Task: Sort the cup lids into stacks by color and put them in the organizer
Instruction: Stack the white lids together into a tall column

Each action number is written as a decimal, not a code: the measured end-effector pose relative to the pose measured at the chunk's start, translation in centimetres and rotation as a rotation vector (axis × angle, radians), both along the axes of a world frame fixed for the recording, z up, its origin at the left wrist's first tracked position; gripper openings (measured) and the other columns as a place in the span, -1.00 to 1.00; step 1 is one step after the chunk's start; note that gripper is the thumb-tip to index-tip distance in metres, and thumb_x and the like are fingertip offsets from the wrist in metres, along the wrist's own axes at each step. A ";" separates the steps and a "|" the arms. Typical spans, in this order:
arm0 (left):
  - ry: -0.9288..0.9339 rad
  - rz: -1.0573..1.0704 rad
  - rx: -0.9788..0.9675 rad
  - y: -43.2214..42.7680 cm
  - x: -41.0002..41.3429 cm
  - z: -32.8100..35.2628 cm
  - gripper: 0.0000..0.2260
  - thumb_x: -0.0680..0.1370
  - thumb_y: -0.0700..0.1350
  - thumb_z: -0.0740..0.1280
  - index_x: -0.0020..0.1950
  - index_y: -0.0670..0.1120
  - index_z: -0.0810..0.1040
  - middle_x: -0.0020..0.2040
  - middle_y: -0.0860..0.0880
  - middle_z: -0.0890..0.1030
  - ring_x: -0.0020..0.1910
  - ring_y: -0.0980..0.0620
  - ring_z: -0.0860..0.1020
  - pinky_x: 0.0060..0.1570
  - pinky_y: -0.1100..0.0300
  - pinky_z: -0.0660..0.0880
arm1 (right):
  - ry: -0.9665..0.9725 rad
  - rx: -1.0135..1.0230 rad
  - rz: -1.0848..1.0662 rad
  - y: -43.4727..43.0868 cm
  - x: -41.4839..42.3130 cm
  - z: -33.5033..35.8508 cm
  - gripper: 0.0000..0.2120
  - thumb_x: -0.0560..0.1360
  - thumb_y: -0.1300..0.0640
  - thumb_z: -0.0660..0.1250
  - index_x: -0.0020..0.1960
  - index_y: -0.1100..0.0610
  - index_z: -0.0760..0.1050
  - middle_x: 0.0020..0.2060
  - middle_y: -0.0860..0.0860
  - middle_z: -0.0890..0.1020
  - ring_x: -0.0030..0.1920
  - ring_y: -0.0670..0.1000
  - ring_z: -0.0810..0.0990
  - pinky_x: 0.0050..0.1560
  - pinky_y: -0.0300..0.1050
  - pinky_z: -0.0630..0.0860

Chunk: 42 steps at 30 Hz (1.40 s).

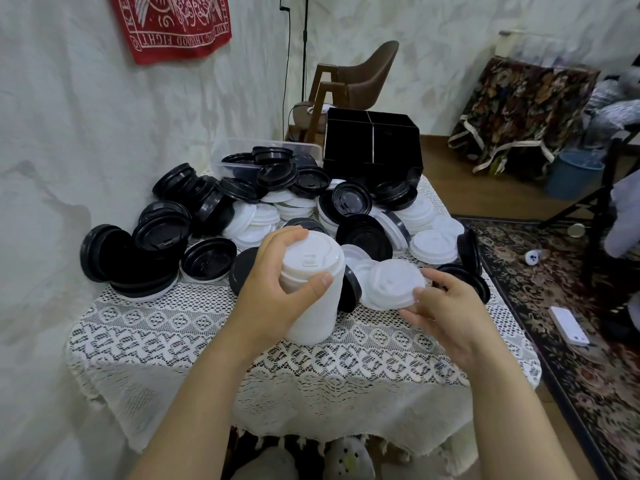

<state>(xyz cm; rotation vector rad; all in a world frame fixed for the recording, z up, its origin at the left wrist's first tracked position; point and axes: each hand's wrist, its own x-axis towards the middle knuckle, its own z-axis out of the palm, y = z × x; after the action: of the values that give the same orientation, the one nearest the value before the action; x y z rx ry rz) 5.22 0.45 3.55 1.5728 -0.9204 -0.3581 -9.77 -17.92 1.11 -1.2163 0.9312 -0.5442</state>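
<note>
Left hand is wrapped round the tall white stack, which stands nearly upright on the table. Right hand pinches one loose white lid just right of the stack and below its top, so I'd guess it goes up and left. The organizer is well behind.

Lid pile across the bench, organizer behind at the far edge, tub left of it, lid stack up front in left hand, single lid beside it in right hand
</note>
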 end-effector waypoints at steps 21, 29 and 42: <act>0.012 -0.017 0.012 0.1 0.3 -0.3 -0.50 0.28 0.25 0.42 0.18 0.34 0.37 0.25 0.34 0.36 0.20 0.33 0.40 0.02 0.51 0.38 | 0.368 -0.840 0.143 1.1 1.7 0.1 -0.27 0.32 0.01 0.58 0.41 0.05 0.36 0.25 -0.08 0.44 0.25 -0.07 0.39 0.25 -0.08 0.37; -0.015 -0.013 0.036 0.3 0.2 -0.2 -0.47 0.30 0.16 0.46 0.20 0.35 0.33 0.26 0.38 0.33 0.22 0.41 0.36 0.09 0.53 0.36 | 0.005 -0.852 0.120 3.2 2.3 3.5 -0.30 0.34 0.04 0.56 0.39 -0.11 0.33 0.18 -0.31 0.45 0.18 -0.16 0.50 0.25 -0.10 0.46; 0.126 -0.038 -0.068 0.1 0.6 -0.7 -0.25 0.25 0.09 0.56 0.37 0.19 0.31 0.22 0.16 0.54 0.19 0.16 0.55 0.07 0.22 0.55 | -0.079 -0.818 0.449 5.8 5.8 4.2 -0.27 0.28 -0.03 0.44 0.42 -0.06 0.35 0.33 -0.14 0.44 0.35 -0.20 0.37 0.36 -0.24 0.35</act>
<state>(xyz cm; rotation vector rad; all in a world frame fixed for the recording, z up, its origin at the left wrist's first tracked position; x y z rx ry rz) 5.80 0.59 2.88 1.4557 -0.8569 -0.4435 -4.01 -12.16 5.27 -2.0522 0.3234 -0.6202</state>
